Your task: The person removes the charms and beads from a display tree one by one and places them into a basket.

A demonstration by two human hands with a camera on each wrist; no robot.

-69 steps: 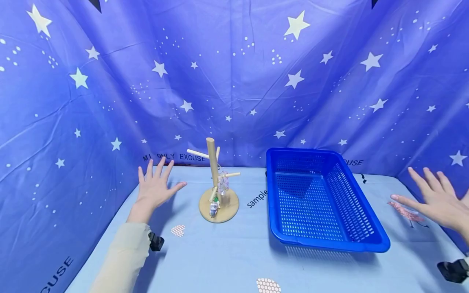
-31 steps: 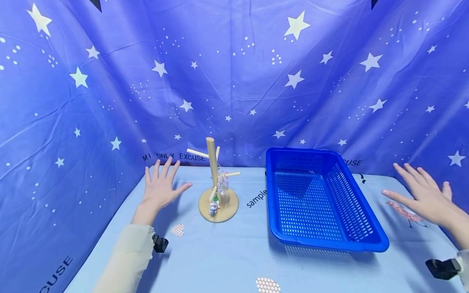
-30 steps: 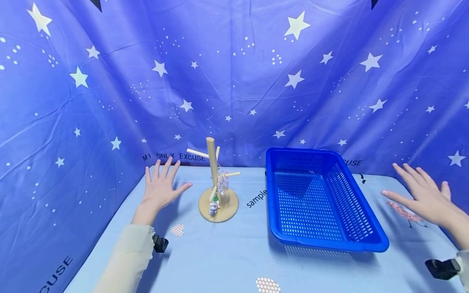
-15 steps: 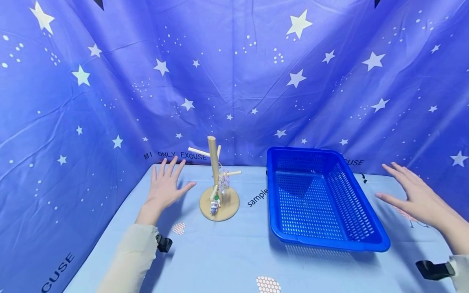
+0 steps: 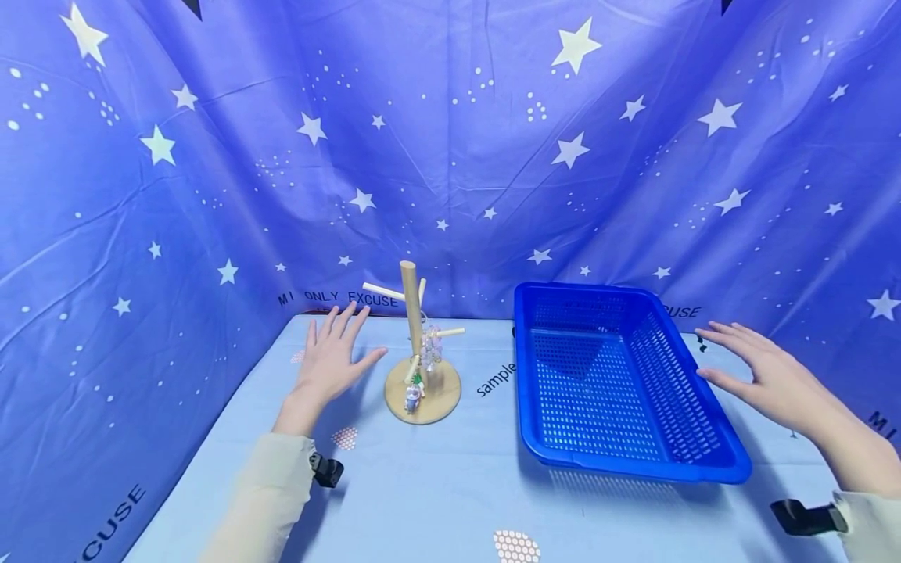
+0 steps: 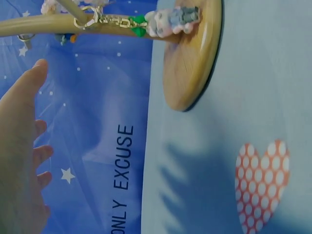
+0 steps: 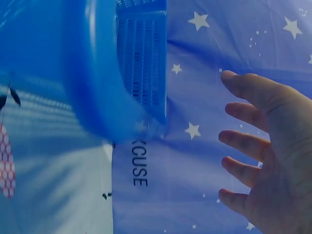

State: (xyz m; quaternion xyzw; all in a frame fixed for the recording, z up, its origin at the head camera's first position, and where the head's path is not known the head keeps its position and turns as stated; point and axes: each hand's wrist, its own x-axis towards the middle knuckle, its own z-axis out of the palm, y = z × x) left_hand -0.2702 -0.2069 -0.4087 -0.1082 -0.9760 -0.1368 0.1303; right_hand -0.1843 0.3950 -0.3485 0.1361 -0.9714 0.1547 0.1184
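Observation:
A wooden peg stand point(image 5: 412, 313) with a round base stands left of centre on the table. From its front peg hangs a keychain point(image 6: 168, 22) with a small grey-and-white figure, a green piece and a gold chain. A clear, pinkish beaded trinket point(image 5: 432, 349) hangs on the right peg. My left hand point(image 5: 331, 363) hovers just left of the stand, fingers spread, holding nothing. My right hand point(image 5: 770, 375) is by the right rim of a blue perforated basket point(image 5: 633, 469), fingers extended and holding nothing; in the right wrist view point(image 7: 278, 141) a gap shows between fingers and basket.
A pale blue cloth point(image 5: 422, 500) printed with hearts and lettering covers the table. Behind and at both sides hangs a purple-blue star-patterned curtain point(image 5: 450, 156). Black wrist cameras point(image 5: 327, 471) sit at both sleeves.
My right hand has moved left, from the far right edge to beside the basket's rim. My left hand has drifted right, closer to the stand. Stand and basket stay put.

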